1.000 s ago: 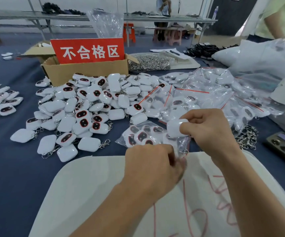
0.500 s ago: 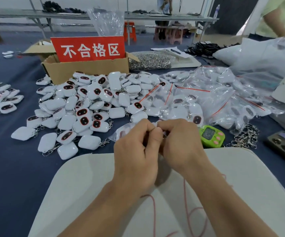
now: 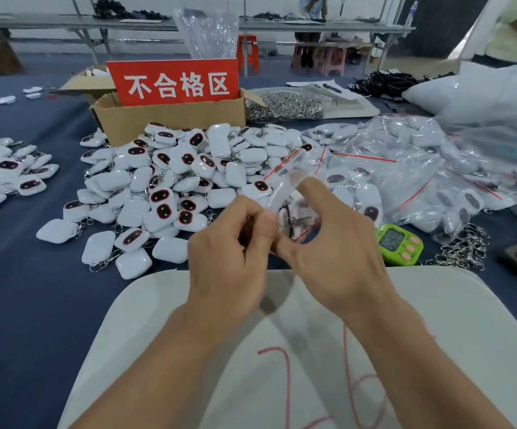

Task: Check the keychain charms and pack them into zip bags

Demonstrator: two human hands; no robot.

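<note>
White mat (image 3: 468, 335) sat bottom centre on the blue tablecloth (image 3: 18, 305). Above it, mid-frame, left hand (image 3: 229, 255) had fingers curled, pinching the near end of the zip bag (image 3: 288, 178). Right hand (image 3: 337, 255) was just beside it, thumb and forefinger clamped on the same bag. Bag was held off the mat, long axis running up-right from the pinch, metal clasps visible inside. Loose keychain charms (image 3: 170, 187) lay behind the left hand, filled bags (image 3: 406, 181) at right, cardboard box (image 3: 170, 122) upper centre. Probably sealing next.

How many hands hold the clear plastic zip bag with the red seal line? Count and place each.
2: left hand pinches the zip bag low down; right hand grips it alongside.
</note>
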